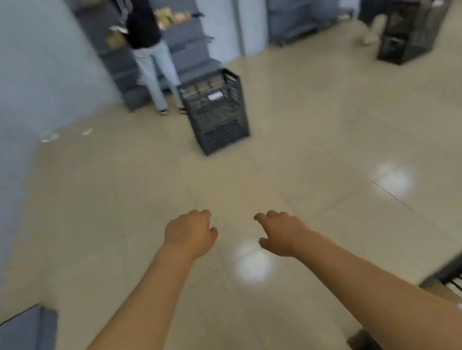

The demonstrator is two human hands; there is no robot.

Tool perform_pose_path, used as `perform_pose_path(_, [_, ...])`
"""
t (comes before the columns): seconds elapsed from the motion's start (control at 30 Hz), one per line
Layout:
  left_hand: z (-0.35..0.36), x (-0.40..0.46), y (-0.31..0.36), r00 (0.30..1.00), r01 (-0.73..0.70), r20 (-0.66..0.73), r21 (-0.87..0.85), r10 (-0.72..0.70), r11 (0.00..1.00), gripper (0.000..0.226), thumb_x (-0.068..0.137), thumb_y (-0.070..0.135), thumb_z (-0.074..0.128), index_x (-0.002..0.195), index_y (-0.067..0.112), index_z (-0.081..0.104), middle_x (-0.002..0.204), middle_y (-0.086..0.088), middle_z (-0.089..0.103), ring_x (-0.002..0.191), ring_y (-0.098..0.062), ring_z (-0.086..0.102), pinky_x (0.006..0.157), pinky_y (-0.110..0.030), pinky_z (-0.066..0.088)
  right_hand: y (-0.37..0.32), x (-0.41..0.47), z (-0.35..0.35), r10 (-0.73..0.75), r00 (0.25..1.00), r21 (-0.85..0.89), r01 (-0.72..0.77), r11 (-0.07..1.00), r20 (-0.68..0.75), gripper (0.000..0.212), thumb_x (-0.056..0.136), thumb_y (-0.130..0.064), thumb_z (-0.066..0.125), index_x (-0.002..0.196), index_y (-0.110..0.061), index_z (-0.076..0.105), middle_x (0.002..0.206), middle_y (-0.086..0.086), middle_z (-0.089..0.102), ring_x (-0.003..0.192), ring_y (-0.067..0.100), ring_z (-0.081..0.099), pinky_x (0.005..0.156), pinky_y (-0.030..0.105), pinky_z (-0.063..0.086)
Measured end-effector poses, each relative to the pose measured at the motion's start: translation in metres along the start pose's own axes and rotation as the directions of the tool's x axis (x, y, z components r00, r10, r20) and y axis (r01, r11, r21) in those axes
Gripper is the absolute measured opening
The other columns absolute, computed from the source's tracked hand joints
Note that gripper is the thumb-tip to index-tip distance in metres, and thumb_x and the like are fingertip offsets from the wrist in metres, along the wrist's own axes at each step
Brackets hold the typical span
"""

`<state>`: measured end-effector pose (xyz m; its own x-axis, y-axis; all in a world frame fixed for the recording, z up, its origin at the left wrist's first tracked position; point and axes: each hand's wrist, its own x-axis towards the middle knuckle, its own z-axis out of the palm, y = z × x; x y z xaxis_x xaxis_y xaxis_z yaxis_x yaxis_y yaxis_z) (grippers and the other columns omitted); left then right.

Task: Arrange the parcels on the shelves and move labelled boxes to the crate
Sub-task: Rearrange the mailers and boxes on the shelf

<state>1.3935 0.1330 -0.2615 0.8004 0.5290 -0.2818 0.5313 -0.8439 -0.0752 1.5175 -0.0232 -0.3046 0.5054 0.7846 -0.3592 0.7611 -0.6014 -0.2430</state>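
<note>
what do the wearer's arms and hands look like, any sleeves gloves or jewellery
Both forearms are bare as far as the frame shows, with no sleeves in view. The left hand and right hand wear no gloves. No watch, bracelet or ring shows, though the picture is blurred, so small items could be missed.

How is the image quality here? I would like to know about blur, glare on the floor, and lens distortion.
Head view: the whole frame is soft with motion blur, so the label on the black crate is unreadable. Bright glare patches lie on the glossy floor near the right hand and farther right. The wide-angle lens bends the shelves and walls. The left hand is fairly clear; both hands hold nothing.
</note>
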Motion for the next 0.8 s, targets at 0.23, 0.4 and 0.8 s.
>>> perform_pose_path(0.23, [-0.062,-0.133,-0.226,0.878,0.37,-0.308,-0.049,-0.366,0.928,0.047,0.098,0.04,0.044,0.139,0.018,0.045,0.126,-0.007,0.059,0.113,-0.031,0.058,0.086,-0.037,0.046,-0.277,0.041,-0.081,-0.473,0.872,-0.198,0.444,0.874,-0.129,0.066,0.093,-0.041,0.056,0.15,-0.021,0.028,0.14,0.01,0.047,0.124,0.033,0.049,0.097,0.041,0.043])
perform_pose_path(0.4, [-0.069,-0.226,-0.345,0.725,0.62,-0.317,-0.088,-0.611,0.78,0.047,0.098,0.039,0.044,0.14,0.017,0.043,0.126,-0.008,0.057,0.114,-0.031,0.056,0.082,-0.037,0.044,-0.443,0.041,-0.103,-0.731,0.675,-0.259,0.691,0.675,-0.103,0.071,0.093,-0.043,0.056,0.152,-0.023,0.024,0.143,0.009,0.047,0.124,0.033,0.049,0.099,0.042,0.044])
perform_pose_path(0.8, [-0.07,-0.352,-0.554,0.351,0.916,-0.257,-0.107,-0.901,0.387,0.04,0.098,0.033,0.044,0.135,0.018,0.047,0.129,-0.009,0.057,0.115,-0.031,0.057,0.08,-0.037,0.042,-0.727,0.091,-0.086,-0.956,0.291,-0.314,0.911,0.266,0.034,0.07,0.094,-0.042,0.053,0.154,-0.023,0.021,0.142,0.009,0.046,0.125,0.033,0.047,0.098,0.039,0.045])
